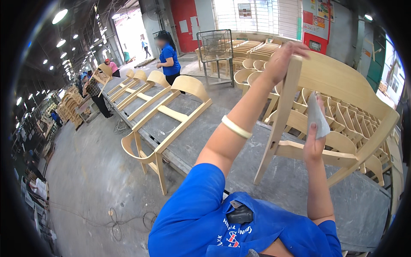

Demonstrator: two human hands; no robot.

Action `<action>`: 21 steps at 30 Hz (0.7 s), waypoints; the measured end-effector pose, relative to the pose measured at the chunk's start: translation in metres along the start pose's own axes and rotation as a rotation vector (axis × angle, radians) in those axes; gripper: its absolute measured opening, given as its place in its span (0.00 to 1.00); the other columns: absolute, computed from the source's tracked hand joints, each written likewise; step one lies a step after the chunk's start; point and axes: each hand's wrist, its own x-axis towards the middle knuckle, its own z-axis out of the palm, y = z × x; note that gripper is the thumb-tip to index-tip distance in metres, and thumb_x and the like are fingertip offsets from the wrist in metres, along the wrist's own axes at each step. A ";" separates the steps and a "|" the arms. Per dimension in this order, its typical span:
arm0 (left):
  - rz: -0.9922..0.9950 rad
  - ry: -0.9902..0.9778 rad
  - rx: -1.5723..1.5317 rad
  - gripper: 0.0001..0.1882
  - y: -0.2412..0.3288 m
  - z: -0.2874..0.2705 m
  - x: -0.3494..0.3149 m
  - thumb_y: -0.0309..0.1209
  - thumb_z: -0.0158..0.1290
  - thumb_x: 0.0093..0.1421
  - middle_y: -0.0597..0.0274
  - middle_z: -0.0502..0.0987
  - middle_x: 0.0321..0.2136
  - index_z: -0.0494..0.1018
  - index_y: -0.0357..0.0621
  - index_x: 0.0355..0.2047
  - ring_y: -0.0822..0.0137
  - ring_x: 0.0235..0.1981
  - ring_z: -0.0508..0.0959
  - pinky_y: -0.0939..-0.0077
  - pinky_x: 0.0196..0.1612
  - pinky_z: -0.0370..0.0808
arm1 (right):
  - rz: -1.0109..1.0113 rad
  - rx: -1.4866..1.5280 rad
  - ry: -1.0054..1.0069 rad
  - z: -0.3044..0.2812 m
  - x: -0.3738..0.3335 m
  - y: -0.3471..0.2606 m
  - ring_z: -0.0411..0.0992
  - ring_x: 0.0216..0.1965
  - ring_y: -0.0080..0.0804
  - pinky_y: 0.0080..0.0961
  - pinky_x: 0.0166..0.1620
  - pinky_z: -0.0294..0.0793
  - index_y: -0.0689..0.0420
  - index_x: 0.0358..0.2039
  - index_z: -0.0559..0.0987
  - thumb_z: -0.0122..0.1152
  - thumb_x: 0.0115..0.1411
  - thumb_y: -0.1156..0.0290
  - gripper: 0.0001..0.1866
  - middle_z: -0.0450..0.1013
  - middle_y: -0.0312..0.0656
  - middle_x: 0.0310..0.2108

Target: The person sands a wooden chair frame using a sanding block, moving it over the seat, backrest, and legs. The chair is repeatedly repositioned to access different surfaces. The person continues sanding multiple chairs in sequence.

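Observation:
A pale wooden chair frame with a broad curved backrest stands tilted on the grey table in front of me. My left hand grips the top end of its left post, fingers bent over the edge. Inside the frame, below the curved backrest, is my right hand. Its thumb presses a grey folded sheet, which looks like sandpaper, against the fingers. The sheet hides most of those fingers, and I cannot tell whether it touches the wood.
Several similar chair frames lie in a row along the table to the left, one overhanging its edge. More wooden frames are stacked behind the held one. A wire-mesh stand and a person in blue are farther off. Cables lie on the floor.

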 end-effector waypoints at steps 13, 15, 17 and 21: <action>0.077 0.250 -0.202 0.27 -0.020 0.011 -0.005 0.43 0.36 0.69 0.60 0.73 0.17 0.75 0.36 0.23 0.70 0.21 0.72 0.75 0.28 0.70 | -0.331 -0.791 0.198 0.088 0.041 -0.005 0.42 0.69 0.59 0.57 0.65 0.33 0.51 0.63 0.66 0.54 0.57 0.67 0.31 0.55 0.37 0.68; 0.286 0.399 0.076 0.25 -0.027 0.013 -0.005 0.40 0.37 0.68 0.56 0.71 0.16 0.73 0.34 0.22 0.68 0.21 0.72 0.71 0.28 0.69 | -0.267 -0.883 0.205 0.080 0.075 -0.008 0.43 0.68 0.60 0.56 0.65 0.36 0.52 0.64 0.64 0.51 0.61 0.64 0.29 0.54 0.38 0.68; 0.107 0.283 -0.104 0.23 -0.031 0.011 -0.007 0.38 0.38 0.66 0.52 0.70 0.16 0.72 0.33 0.22 0.64 0.20 0.71 0.67 0.28 0.68 | -0.220 -0.990 0.168 0.080 0.090 -0.012 0.44 0.68 0.60 0.56 0.64 0.38 0.51 0.64 0.64 0.48 0.63 0.63 0.28 0.55 0.37 0.68; -0.025 0.218 -0.410 0.25 -0.029 0.013 -0.004 0.38 0.36 0.68 0.57 0.72 0.17 0.74 0.36 0.22 0.67 0.19 0.70 0.68 0.27 0.67 | -0.263 -0.908 0.212 0.091 0.063 -0.015 0.44 0.68 0.59 0.54 0.64 0.41 0.52 0.64 0.63 0.44 0.66 0.61 0.27 0.55 0.36 0.68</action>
